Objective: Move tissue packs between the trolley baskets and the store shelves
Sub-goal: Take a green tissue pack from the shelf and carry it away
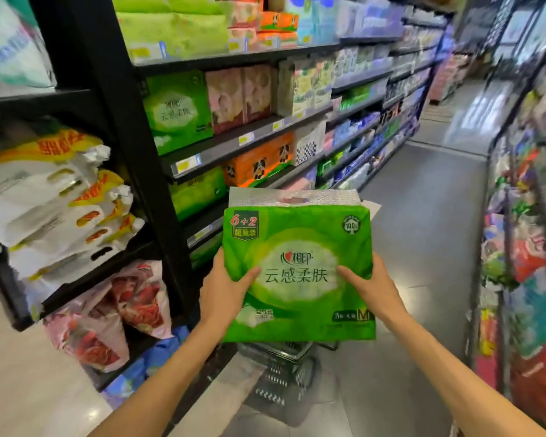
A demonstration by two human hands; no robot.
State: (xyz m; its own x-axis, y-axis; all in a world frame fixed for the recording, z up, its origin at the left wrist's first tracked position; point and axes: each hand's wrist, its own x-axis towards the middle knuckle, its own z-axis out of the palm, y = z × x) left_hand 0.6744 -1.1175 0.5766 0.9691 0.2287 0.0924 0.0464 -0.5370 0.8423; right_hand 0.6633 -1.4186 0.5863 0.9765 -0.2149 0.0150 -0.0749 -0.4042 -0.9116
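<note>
Green tissue pack [298,269]: glossy printed plastic film, lightly creased; silvery embossed handle strip along its top edge. Trolley basket [278,373], directly below the pack: dark mesh, material cannot be told. Shelves [234,146], left of the pack: matt black metal frame and ledges. Floor [423,222], right of the pack: smooth grey tiles, reflective sheen. Bagged packs [54,200], far left of the pack: shiny crinkled plastic.

Green tissue pack [298,272] with white oval and red "6+2", orange panda-print packs [259,159], black shelves [234,143]
</note>
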